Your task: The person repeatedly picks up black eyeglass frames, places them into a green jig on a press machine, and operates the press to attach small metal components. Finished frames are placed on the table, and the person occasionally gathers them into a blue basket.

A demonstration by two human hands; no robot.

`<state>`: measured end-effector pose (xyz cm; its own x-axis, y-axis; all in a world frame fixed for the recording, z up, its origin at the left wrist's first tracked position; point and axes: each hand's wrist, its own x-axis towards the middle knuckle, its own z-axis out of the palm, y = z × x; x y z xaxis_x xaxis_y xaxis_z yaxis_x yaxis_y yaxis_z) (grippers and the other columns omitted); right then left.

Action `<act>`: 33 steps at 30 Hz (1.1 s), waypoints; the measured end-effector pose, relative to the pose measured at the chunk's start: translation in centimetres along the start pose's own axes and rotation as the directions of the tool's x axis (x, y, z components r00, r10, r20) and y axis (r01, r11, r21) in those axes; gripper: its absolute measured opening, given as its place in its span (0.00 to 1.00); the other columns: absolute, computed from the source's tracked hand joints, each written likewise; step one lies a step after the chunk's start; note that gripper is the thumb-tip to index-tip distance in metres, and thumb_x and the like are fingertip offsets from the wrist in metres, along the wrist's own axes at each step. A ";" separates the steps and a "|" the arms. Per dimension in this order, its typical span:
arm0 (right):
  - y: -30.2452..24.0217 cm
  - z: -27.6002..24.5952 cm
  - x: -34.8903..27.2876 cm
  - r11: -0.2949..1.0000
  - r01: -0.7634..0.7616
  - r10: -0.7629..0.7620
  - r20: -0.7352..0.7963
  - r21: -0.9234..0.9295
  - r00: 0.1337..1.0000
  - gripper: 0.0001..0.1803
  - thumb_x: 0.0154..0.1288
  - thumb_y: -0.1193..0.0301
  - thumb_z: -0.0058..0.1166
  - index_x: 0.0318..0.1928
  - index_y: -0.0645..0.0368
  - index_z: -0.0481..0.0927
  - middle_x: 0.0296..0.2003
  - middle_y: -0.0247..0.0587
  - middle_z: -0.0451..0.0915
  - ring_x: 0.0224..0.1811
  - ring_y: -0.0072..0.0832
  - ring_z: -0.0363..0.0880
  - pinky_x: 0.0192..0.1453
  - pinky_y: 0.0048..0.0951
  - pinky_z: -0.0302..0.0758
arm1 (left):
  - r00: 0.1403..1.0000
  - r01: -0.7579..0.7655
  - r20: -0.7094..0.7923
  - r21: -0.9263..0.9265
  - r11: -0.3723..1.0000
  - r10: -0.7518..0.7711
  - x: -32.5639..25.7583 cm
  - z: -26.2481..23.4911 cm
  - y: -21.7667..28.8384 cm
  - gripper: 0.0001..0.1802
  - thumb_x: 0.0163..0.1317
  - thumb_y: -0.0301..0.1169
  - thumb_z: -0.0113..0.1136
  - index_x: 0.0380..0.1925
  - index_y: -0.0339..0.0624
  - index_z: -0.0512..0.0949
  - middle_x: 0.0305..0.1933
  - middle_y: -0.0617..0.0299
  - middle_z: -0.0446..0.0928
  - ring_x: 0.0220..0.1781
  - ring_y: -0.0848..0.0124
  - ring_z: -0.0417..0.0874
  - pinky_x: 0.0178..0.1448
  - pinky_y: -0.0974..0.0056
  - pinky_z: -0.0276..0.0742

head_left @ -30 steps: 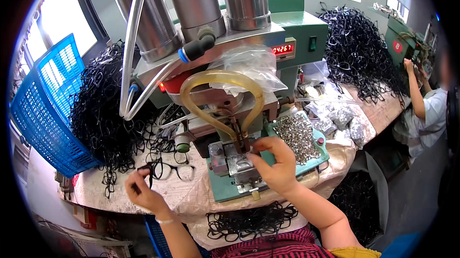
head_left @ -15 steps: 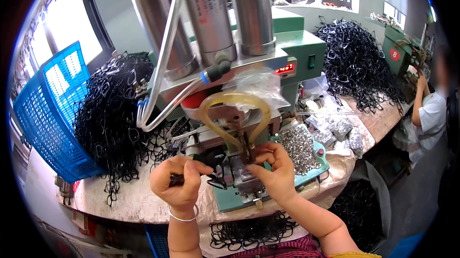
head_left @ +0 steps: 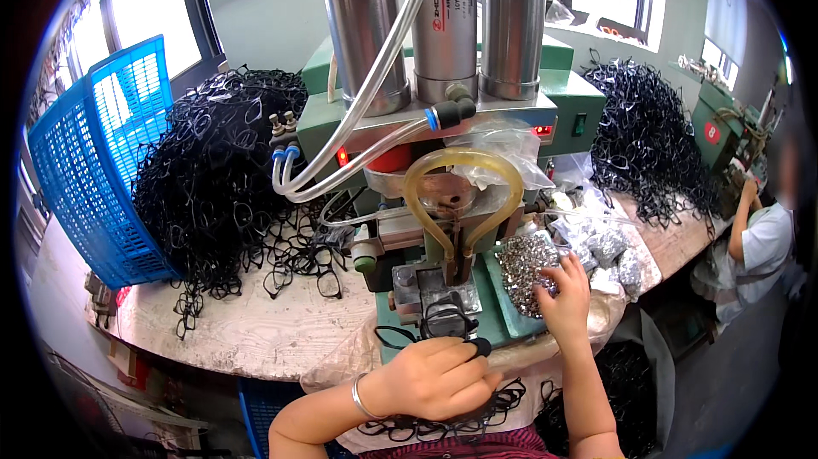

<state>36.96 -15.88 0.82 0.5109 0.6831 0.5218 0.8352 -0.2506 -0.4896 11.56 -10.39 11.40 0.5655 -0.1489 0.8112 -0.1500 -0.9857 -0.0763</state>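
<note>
My left hand (head_left: 439, 378) is closed on a black eyeglass frame (head_left: 396, 337) just in front of the green press. Part of the frame is hidden by the hand, and its other rim lies over the metal fixture (head_left: 447, 306) of the press. Something black shows at that hand's fingertips. My right hand (head_left: 566, 299) is over the pile of small shiny metal parts (head_left: 521, 267) in the green tray, its fingers curved and apart at the right edge of the pile. Whether a single part touches the fingertips is too small to tell.
A green press with metal cylinders (head_left: 447, 33) and a looped yellow tube (head_left: 415, 182) stands in front of me. Heaps of black eyeglass frames (head_left: 213, 178) lie left and right. A blue basket (head_left: 106, 178) leans at left. Bagged parts (head_left: 607, 244) sit right; a person (head_left: 763, 233) works beyond.
My right hand has left the press fixture and moved right to the metal parts. My left hand has moved right and nearer to me, still holding the eyeglass frame. The view has shifted.
</note>
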 end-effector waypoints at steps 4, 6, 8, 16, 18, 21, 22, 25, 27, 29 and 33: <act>1.6 1.0 -0.5 0.991 0.055 -0.052 -0.028 0.124 0.998 0.08 0.51 0.74 0.67 0.34 0.58 0.86 0.53 0.55 0.81 0.68 0.52 0.68 0.69 0.47 0.66 | 0.998 0.019 0.056 0.044 0.999 -0.022 0.0 1.0 0.1 0.14 0.51 0.26 0.70 0.20 0.44 0.71 0.29 0.62 0.81 0.27 0.67 0.82 0.33 0.66 0.83; 1.2 1.1 0.8 0.974 0.008 0.004 -0.051 0.225 0.999 0.06 0.52 0.74 0.66 0.32 0.60 0.84 0.47 0.54 0.82 0.60 0.49 0.76 0.64 0.43 0.70 | 0.997 0.060 0.049 0.062 0.996 -0.063 -0.2 1.2 0.3 0.14 0.51 0.26 0.70 0.21 0.44 0.71 0.29 0.63 0.81 0.27 0.68 0.82 0.33 0.66 0.83; 1.1 1.0 1.3 0.913 -0.140 0.135 0.041 0.383 0.990 0.06 0.53 0.75 0.65 0.31 0.62 0.82 0.44 0.52 0.82 0.54 0.46 0.79 0.60 0.39 0.72 | 0.997 0.074 0.025 0.080 0.994 -0.076 -0.3 1.4 0.4 0.13 0.51 0.26 0.70 0.22 0.45 0.71 0.29 0.64 0.81 0.27 0.68 0.82 0.32 0.66 0.82; 4.2 3.3 6.8 0.970 0.019 -0.042 0.088 0.244 0.995 0.07 0.69 0.70 0.51 0.43 0.59 0.78 0.34 0.56 0.82 0.40 0.55 0.80 0.43 0.48 0.75 | 0.996 0.071 0.039 0.077 0.994 -0.074 -0.2 1.5 0.6 0.16 0.52 0.30 0.73 0.20 0.45 0.71 0.29 0.64 0.83 0.27 0.67 0.81 0.34 0.65 0.83; 4.3 3.9 8.2 0.976 0.058 -0.104 0.221 0.208 0.970 0.07 0.70 0.69 0.50 0.43 0.58 0.77 0.34 0.56 0.82 0.40 0.56 0.79 0.43 0.50 0.75 | 0.996 0.084 0.029 0.076 0.994 -0.086 -0.6 1.5 0.8 0.19 0.52 0.35 0.76 0.19 0.46 0.71 0.30 0.64 0.83 0.28 0.67 0.81 0.34 0.65 0.82; 3.8 3.9 5.7 0.970 0.179 -0.211 0.208 0.162 0.955 0.07 0.71 0.69 0.48 0.41 0.59 0.76 0.34 0.55 0.81 0.39 0.55 0.80 0.43 0.51 0.75 | 0.966 0.253 0.053 -0.006 0.967 -0.253 -4.2 0.4 1.9 0.23 0.51 0.48 0.76 0.30 0.43 0.77 0.43 0.58 0.84 0.36 0.62 0.82 0.45 0.58 0.83; 2.9 3.5 5.0 0.956 0.214 -0.250 0.174 0.202 0.953 0.07 0.72 0.69 0.48 0.41 0.59 0.76 0.34 0.54 0.81 0.39 0.55 0.80 0.43 0.51 0.75 | 0.944 0.329 0.049 -0.023 0.944 -0.327 -5.8 -0.3 2.5 0.24 0.51 0.50 0.76 0.33 0.43 0.78 0.46 0.57 0.84 0.38 0.60 0.82 0.48 0.57 0.83; 2.3 2.6 3.7 0.937 0.115 -0.169 0.137 0.330 0.976 0.07 0.72 0.70 0.48 0.41 0.59 0.77 0.34 0.54 0.81 0.39 0.54 0.80 0.43 0.49 0.75 | 0.850 0.526 -0.120 0.234 0.818 -0.513 -12.8 -1.6 4.0 0.28 0.59 0.58 0.66 0.45 0.46 0.78 0.50 0.56 0.84 0.41 0.58 0.82 0.49 0.52 0.74; 3.2 2.4 5.8 0.954 0.054 -0.113 0.187 0.294 0.976 0.07 0.73 0.69 0.48 0.43 0.58 0.77 0.35 0.55 0.81 0.39 0.56 0.79 0.43 0.47 0.76 | 0.742 0.664 -0.288 0.192 0.723 -0.605 -11.9 -2.1 2.7 0.27 0.58 0.53 0.68 0.44 0.41 0.77 0.47 0.52 0.83 0.42 0.55 0.80 0.49 0.51 0.71; 4.9 3.0 7.5 0.958 0.021 -0.096 0.249 0.287 0.964 0.08 0.73 0.68 0.46 0.42 0.59 0.76 0.35 0.56 0.81 0.39 0.58 0.79 0.43 0.48 0.76 | 0.766 0.637 -0.270 0.197 0.745 -0.584 -10.3 -2.1 0.6 0.26 0.57 0.50 0.70 0.42 0.38 0.77 0.45 0.50 0.81 0.44 0.54 0.78 0.52 0.53 0.70; 3.1 3.2 6.0 0.992 0.079 -0.105 0.304 0.095 0.947 0.08 0.72 0.69 0.46 0.40 0.59 0.75 0.35 0.56 0.81 0.41 0.57 0.79 0.44 0.51 0.75 | 0.787 0.595 -0.023 0.294 0.748 -0.617 -8.5 -0.1 0.6 0.32 0.44 0.49 0.79 0.41 0.37 0.77 0.40 0.53 0.79 0.43 0.55 0.77 0.48 0.54 0.72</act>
<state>41.98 -10.36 0.14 0.3343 0.8818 0.3327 0.8500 -0.1296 -0.5106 6.60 -9.67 4.46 0.5188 0.4927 0.6987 0.4628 -0.8490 0.2550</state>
